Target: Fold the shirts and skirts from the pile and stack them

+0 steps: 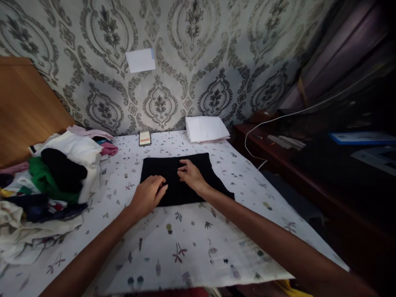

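Observation:
A black folded garment point(182, 196) lies flat on the patterned bedsheet point(173, 251), in the middle of the view; which kind of garment it is cannot be made out. Over its left part is my left hand point(150, 192), fingers bent and thumb held apart, with nothing visible in it. My right hand point(191, 176) is above the garment's middle, its fingers loosely curled and apart, holding nothing that I can see. Whether the fingertips touch the cloth is unclear.
A heap of mixed clothes point(64, 181) lies at the left by a wooden headboard point(31, 103). A white folded item point(206, 128) and a small card-like box point(144, 138) sit near the wall. At the right stands a dark red table point(272, 152) with a white cable point(278, 117).

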Available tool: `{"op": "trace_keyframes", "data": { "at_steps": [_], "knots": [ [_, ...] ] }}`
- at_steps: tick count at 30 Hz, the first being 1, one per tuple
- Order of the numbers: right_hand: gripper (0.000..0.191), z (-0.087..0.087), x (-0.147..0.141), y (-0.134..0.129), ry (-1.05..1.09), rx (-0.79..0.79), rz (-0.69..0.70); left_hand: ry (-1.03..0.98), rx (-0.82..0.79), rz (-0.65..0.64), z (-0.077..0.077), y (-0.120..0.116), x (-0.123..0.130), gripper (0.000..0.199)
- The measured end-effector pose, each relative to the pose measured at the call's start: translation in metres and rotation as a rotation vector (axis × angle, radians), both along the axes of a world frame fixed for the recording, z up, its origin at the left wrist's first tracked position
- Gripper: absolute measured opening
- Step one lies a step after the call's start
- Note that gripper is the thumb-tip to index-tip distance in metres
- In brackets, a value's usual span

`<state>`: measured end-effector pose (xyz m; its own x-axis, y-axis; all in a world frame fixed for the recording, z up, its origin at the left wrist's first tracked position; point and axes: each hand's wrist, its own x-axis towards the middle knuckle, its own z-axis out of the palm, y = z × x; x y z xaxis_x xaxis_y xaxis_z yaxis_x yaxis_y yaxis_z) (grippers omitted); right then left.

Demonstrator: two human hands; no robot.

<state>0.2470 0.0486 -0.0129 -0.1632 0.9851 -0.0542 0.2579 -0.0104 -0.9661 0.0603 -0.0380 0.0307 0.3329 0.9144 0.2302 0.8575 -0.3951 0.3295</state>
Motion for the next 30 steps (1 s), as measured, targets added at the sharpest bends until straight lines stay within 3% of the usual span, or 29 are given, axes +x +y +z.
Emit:
{"op": "trace_keyframes", "data": {
  "at_steps": [6,9,12,17,20,22,25,30],
  "knots": [
    [0.047,0.009,-0.014,0.039,-0.413,0.168,0.016,0.148,0.098,-0.013,-0.038,0.015,-0.013,0.046],
    [0.035,0.012,-0.026,0.061,-0.508,0.198,0.024,0.207,0.097,0.014,-0.054,0.014,-0.012,0.051],
    [0.024,0.013,-0.037,0.071,-0.548,0.241,0.05,0.237,0.101,0.065,-0.061,0.014,-0.01,0.056],
    [0.031,0.01,-0.039,0.066,-0.589,0.345,0.06,0.257,0.08,0.177,-0.069,0.01,-0.006,0.066],
    [0.034,0.01,-0.034,0.061,-0.643,0.343,0.022,0.234,0.082,0.175,-0.067,0.013,-0.009,0.065],
    [0.033,0.014,-0.031,0.057,-0.675,0.338,-0.004,0.181,0.102,0.172,-0.06,0.025,-0.018,0.058],
    [0.033,0.022,-0.034,0.046,-0.761,0.431,-0.031,0.077,0.12,0.219,-0.047,0.065,-0.039,0.045],
    [0.042,0.019,-0.058,0.019,-0.874,0.635,0.187,0.004,0.022,0.21,-0.041,0.138,-0.072,0.032]
  ]
}}
